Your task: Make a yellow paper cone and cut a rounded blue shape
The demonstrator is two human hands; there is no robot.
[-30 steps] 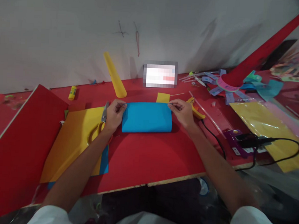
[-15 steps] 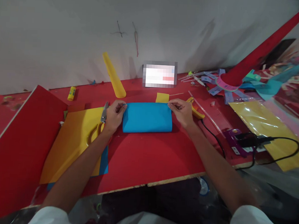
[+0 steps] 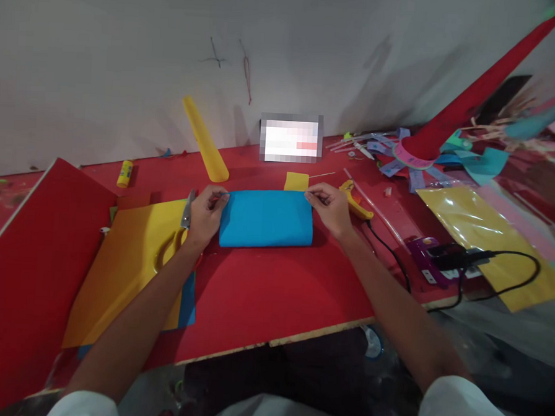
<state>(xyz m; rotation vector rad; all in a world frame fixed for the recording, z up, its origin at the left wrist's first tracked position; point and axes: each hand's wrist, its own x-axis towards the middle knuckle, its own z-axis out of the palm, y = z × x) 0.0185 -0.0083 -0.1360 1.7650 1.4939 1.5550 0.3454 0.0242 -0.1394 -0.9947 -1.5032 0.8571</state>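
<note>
A person's left grip (image 3: pixel 208 212) and right grip (image 3: pixel 327 209) pinch blue paper (image 3: pixel 266 220) by its far corners at the red counter (image 3: pixel 272 301).

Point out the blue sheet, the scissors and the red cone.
Blue sheet (image 3: pixel 266 220): head view, middle of its visible face.
Scissors (image 3: pixel 186 213): head view, on the grey blade.
Red cone (image 3: pixel 479 95): head view, middle of its sloping side.

Dimly lit, softly focused.
Shadows are cast on the grey wall (image 3: pixel 127 51), glare is caught by the yellow packet (image 3: pixel 463 221), a bright rectangle (image 3: pixel 288 140) is pixelated, and the far right is blurred.
</note>
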